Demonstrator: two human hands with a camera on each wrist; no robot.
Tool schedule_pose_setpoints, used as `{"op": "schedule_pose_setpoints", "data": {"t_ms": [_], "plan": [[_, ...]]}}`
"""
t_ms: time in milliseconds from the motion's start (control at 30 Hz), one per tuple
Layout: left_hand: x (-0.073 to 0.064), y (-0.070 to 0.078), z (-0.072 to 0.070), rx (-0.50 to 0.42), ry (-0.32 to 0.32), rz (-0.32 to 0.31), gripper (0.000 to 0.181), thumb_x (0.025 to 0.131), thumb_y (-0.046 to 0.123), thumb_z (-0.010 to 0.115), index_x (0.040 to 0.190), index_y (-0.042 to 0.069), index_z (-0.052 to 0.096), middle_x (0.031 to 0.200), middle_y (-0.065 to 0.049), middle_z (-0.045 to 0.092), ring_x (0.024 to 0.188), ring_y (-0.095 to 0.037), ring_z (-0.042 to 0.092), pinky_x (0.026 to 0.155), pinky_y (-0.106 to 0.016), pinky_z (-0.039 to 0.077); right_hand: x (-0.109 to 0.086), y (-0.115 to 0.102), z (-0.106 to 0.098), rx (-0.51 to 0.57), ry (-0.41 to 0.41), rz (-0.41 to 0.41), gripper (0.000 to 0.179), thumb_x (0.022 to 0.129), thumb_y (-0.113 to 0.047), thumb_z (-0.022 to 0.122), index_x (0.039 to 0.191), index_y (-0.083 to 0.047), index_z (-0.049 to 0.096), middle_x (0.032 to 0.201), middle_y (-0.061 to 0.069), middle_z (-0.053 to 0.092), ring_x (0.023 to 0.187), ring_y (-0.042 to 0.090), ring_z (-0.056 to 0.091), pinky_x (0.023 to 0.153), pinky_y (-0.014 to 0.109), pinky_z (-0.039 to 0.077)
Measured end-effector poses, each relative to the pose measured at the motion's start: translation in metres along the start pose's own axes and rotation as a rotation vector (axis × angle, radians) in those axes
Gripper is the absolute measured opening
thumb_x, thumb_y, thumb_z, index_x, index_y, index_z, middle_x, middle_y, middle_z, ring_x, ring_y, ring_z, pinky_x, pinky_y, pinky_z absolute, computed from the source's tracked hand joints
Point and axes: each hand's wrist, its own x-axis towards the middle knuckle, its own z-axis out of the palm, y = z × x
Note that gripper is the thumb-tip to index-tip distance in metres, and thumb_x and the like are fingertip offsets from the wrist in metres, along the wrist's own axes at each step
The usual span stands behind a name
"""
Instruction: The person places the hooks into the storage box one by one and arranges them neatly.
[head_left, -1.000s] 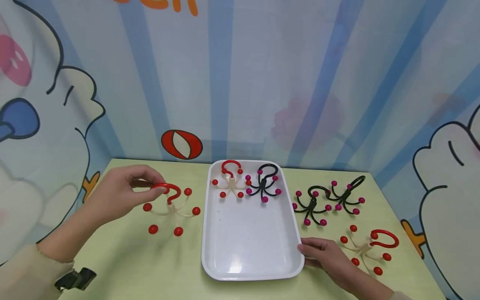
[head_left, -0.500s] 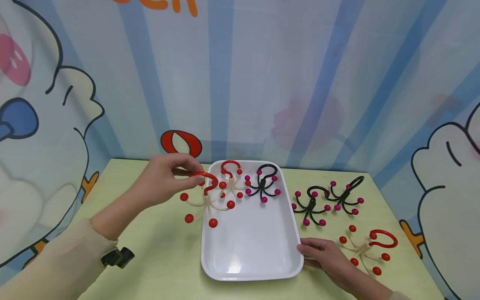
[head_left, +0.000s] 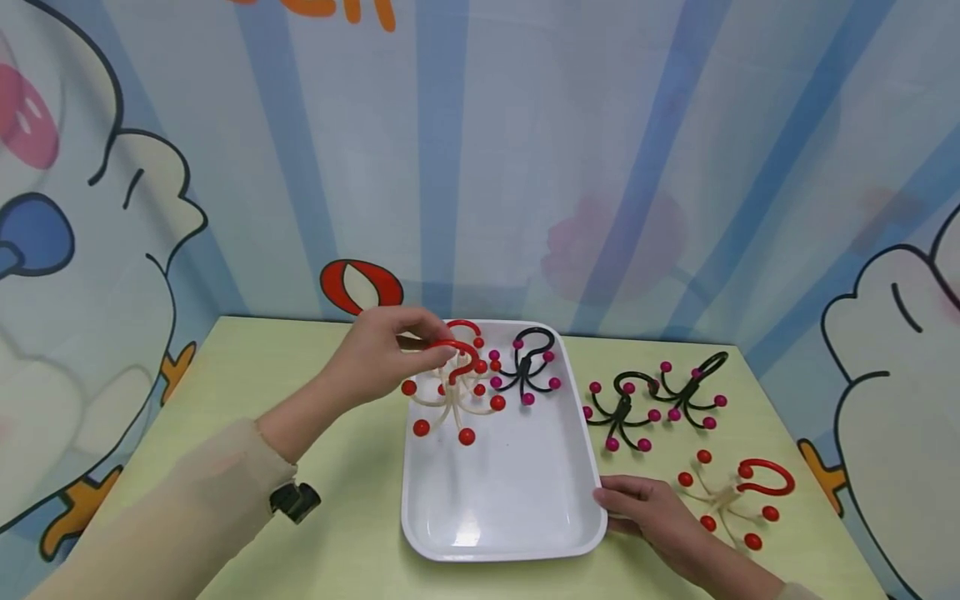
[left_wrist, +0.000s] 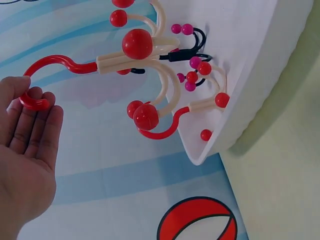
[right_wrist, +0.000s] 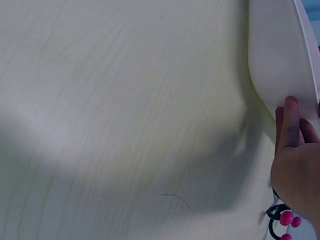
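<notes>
My left hand (head_left: pixel 381 354) pinches the hooked red handle of a claw massager (head_left: pixel 452 396), its cream prongs tipped with red balls. It hangs above the upper left of a white tray (head_left: pixel 502 500). In the left wrist view the thumb and fingers meet at the end of the hook (left_wrist: pixel 62 60). A second red and cream massager (left_wrist: pixel 200 104) lies in the tray, partly hidden behind the held one. Beside it in the tray is a black massager (head_left: pixel 527 364) with magenta balls. My right hand (head_left: pixel 660 517) grips the tray's right edge, thumb at the rim and fingers against the outer wall.
Right of the tray, two black massagers lie on the table, one nearer (head_left: pixel 622 408) and one farther (head_left: pixel 692 392). Another red and cream massager (head_left: pixel 726 497) lies near the right hand. A printed cartoon backdrop (head_left: pixel 495 167) rises behind the pale green table (head_left: pixel 337 517).
My left hand has carried the red and cream massager rightward, from over the table to above the tray. My right hand has stayed on the tray's edge.
</notes>
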Motion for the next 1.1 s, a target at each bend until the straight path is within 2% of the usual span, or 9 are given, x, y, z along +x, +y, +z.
{"op": "schedule_pose_setpoints", "data": {"t_ms": [367,900,1100], "plan": [[0.011,-0.012,0.019,-0.036,-0.072,-0.018,0.009,0.096,0.012,0.080,0.105,0.010,0.078,0.103,-0.003,0.075,0.098,-0.021,0.072,0.093,-0.038,0.065,0.001,0.001,0.000,-0.006,-0.002,0.000,0.051,0.105,-0.022,0.072,0.143,0.010,0.061,0.137,0.022,0.070,0.108,0.022,0.074,0.094,0.041,0.064],[0.015,-0.045,0.036,-0.023,-0.097,-0.077,0.011,0.097,0.015,0.081,0.106,0.012,0.079,0.102,-0.001,0.075,0.097,-0.020,0.071,0.093,-0.037,0.065,-0.002,-0.001,0.000,-0.009,0.004,0.009,0.055,0.102,-0.026,0.076,0.142,0.009,0.062,0.136,0.022,0.070,0.108,0.023,0.075,0.094,0.042,0.064],[0.017,-0.054,0.043,0.007,-0.114,-0.105,0.012,0.096,0.015,0.082,0.107,0.012,0.079,0.102,0.000,0.076,0.097,-0.019,0.069,0.090,-0.035,0.065,-0.003,0.000,-0.001,0.009,-0.024,-0.017,0.055,0.103,-0.026,0.074,0.143,0.010,0.061,0.137,0.021,0.069,0.108,0.020,0.074,0.095,0.040,0.064]]}}
